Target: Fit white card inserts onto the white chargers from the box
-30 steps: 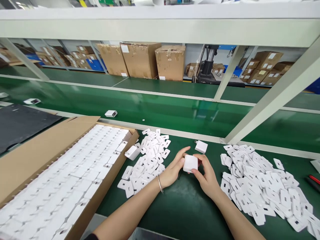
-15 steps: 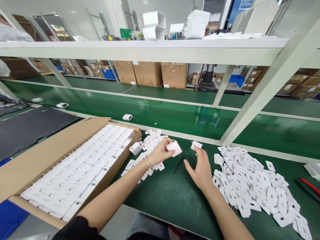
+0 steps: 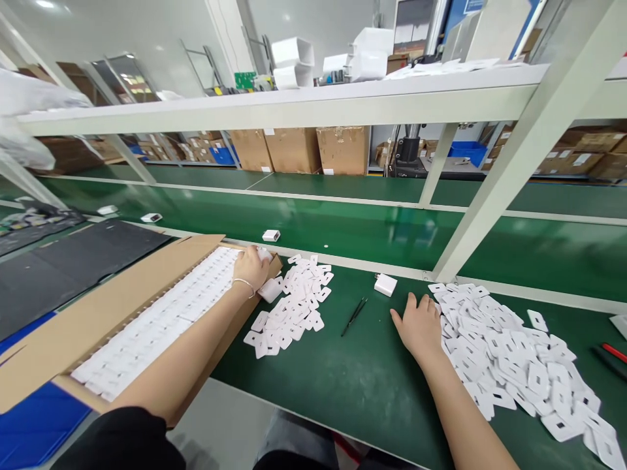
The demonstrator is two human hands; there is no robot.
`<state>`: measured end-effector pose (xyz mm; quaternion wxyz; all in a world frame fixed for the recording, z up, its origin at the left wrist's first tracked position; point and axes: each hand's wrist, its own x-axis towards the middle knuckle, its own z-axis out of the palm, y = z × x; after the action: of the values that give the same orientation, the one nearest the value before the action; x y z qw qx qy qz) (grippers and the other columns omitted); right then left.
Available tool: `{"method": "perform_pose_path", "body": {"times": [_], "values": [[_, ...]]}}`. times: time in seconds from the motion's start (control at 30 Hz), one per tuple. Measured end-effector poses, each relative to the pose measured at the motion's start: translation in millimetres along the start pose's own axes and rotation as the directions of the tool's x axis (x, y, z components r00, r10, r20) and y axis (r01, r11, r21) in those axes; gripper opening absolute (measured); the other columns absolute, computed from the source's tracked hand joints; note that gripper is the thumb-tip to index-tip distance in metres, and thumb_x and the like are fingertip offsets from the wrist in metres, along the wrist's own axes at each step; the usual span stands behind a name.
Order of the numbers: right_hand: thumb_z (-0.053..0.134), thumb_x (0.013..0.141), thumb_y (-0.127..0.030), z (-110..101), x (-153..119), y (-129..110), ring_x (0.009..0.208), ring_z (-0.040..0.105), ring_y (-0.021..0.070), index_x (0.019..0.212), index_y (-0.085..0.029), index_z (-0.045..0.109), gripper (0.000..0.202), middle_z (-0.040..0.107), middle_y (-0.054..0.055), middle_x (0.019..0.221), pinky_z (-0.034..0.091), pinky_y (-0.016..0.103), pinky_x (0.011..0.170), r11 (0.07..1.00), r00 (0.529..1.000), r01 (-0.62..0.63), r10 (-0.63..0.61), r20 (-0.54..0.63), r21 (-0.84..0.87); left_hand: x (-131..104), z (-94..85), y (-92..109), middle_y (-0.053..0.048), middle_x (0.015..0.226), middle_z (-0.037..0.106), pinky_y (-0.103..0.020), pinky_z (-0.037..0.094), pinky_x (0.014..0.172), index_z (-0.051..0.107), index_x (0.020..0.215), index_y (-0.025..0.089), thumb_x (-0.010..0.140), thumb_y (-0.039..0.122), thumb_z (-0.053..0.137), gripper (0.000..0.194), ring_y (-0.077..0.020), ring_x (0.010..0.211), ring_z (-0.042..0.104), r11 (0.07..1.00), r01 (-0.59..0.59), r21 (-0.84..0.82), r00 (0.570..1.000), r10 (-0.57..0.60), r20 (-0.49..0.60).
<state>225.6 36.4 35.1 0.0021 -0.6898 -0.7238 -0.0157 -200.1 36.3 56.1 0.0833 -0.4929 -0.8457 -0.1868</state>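
My left hand [image 3: 251,266] is over the far right corner of the cardboard box [image 3: 88,408], its fingers closed on a white adapter [image 3: 265,254]. White adapters in rows [image 3: 161,320] fill the box. My right hand [image 3: 420,324] rests on the green table with fingers spread, holding nothing, at the left edge of a large pile of white plates [image 3: 514,359]. Left of that hand lie a white plug adapter [image 3: 385,284] and black tweezers [image 3: 353,317]. A smaller pile of white plates [image 3: 298,300] lies beside the box, with a loose adapter [image 3: 270,290] at its edge.
A green conveyor belt [image 3: 313,225] runs behind the table, carrying a few white adapters [image 3: 271,235]. A slanted white post [image 3: 494,189] rises at the right and supports a shelf [image 3: 294,108]. Red-handled pliers [image 3: 612,356] lie at the far right.
My left hand has moved left from the table's middle to the box, carrying the white adapter. My right hand has moved away from the plug adapter, right and slightly nearer me. The view has shifted.
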Motion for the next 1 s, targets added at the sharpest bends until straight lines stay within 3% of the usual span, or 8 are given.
{"method": "perform_pose_path", "body": {"times": [0.13, 0.27, 0.4, 0.5, 0.63, 0.77, 0.87, 1.0], "values": [[0.051, 0.106, -0.038, 1.7, 1.3, 2.6, 0.147, 0.050, 0.0431, 0.153, 0.002, 0.048, 0.062, 0.050, 0.034, 0.156, 0.040, 0.049, 0.116, 0.999, 0.999, 0.036, -0.036, -0.007, 0.020, -1.2, 7.7, 3.1, -0.030, 0.121, 0.068, -0.054, 0.046, 0.103, 0.059, 0.122, 0.002, 0.092, 0.030, 0.044, 0.044, -0.0454, 0.122, 0.059, 0.997, 0.017, 0.082, 0.997, -0.022, 0.072], [0.046, 0.105, -0.019, 4.6, 3.1, 6.0, 0.143, 0.054, 0.0366, 0.146, -0.001, 0.056, 0.046, 0.058, 0.028, 0.150, 0.045, 0.044, 0.113, 0.994, 0.993, 0.106, -0.104, -0.050, 0.034, -5.4, 6.6, 3.7, -0.032, 0.128, 0.063, -0.055, 0.042, 0.104, 0.067, 0.117, 0.003, 0.095, 0.035, 0.041, 0.047, -0.0472, 0.126, 0.055, 0.989, 0.011, 0.145, 0.995, -0.024, 0.092], [0.042, 0.100, -0.005, 3.7, 4.2, 8.7, 0.131, 0.060, 0.0318, 0.137, -0.008, 0.065, 0.043, 0.064, 0.022, 0.142, 0.054, 0.038, 0.098, 0.990, 0.989, 0.135, -0.132, -0.067, 0.045, -2.5, -4.0, 5.9, -0.033, 0.128, 0.062, -0.057, 0.042, 0.102, 0.074, 0.110, 0.005, 0.097, 0.041, 0.039, 0.052, -0.0490, 0.126, 0.053, 0.984, -0.006, 0.179, 0.994, -0.014, 0.106], [0.049, 0.099, -0.009, 0.5, 4.8, 10.8, 0.128, 0.059, 0.0331, 0.142, -0.009, 0.061, 0.045, 0.061, 0.022, 0.145, 0.054, 0.039, 0.095, 0.992, 0.988, 0.119, -0.113, -0.101, 0.052, 1.5, -16.6, 22.9, -0.032, 0.130, 0.059, -0.058, 0.041, 0.103, 0.072, 0.117, 0.005, 0.098, 0.044, 0.040, 0.054, -0.0490, 0.127, 0.049, 0.981, -0.041, 0.189, 0.998, 0.030, 0.061], [0.060, 0.098, -0.023, -3.0, 6.9, 16.0, 0.123, 0.058, 0.0387, 0.139, -0.006, 0.061, 0.044, 0.063, 0.024, 0.135, 0.050, 0.046, 0.097, 0.997, 0.991, 0.059, -0.052, -0.123, 0.055, -13.7, -27.3, 82.9, -0.024, 0.127, 0.059, -0.054, 0.044, 0.102, 0.069, 0.127, 0.011, 0.096, 0.038, 0.049, 0.045, -0.0440, 0.121, 0.053, 0.959, -0.270, 0.083, 0.960, 0.275, -0.048], [0.053, 0.100, -0.017, -3.8, 10.2, 21.9, 0.110, 0.065, 0.0343, 0.123, -0.011, 0.069, 0.029, 0.069, 0.020, 0.119, 0.052, 0.040, 0.081, 0.996, 0.996, 0.052, -0.046, -0.080, 0.075, -59.6, -18.0, 164.1, -0.020, 0.128, 0.059, -0.046, 0.050, 0.098, 0.061, 0.137, 0.013, 0.099, 0.037, 0.051, 0.046, -0.0362, 0.114, 0.062, 0.800, -0.566, -0.199, 0.790, 0.595, 0.148], [0.054, 0.100, -0.017, -3.1, 12.5, 24.3, 0.108, 0.068, 0.0321, 0.125, -0.012, 0.068, 0.029, 0.070, 0.017, 0.115, 0.052, 0.037, 0.078, 0.994, 0.995, 0.059, -0.051, -0.086, 0.092, -94.8, 1.8, 213.1, -0.018, 0.128, 0.062, -0.044, 0.052, 0.094, 0.055, 0.145, 0.018, 0.100, 0.045, 0.056, 0.052, -0.0347, 0.112, 0.067, 0.739, -0.603, -0.299, 0.696, 0.671, 0.256], [0.060, 0.099, -0.020, -0.8, 14.2, 24.6, 0.113, 0.068, 0.0308, 0.131, -0.012, 0.064, 0.033, 0.071, 0.016, 0.117, 0.052, 0.036, 0.086, 0.990, 0.992, 0.077, -0.064, -0.111, 0.115, -115.0, 30.7, 249.3, -0.024, 0.131, 0.063, -0.051, 0.048, 0.098, 0.053, 0.150, 0.017, 0.098, 0.048, 0.063, 0.061, -0.0406, 0.114, 0.067, 0.735, -0.575, -0.359, 0.675, 0.675, 0.298]]}}
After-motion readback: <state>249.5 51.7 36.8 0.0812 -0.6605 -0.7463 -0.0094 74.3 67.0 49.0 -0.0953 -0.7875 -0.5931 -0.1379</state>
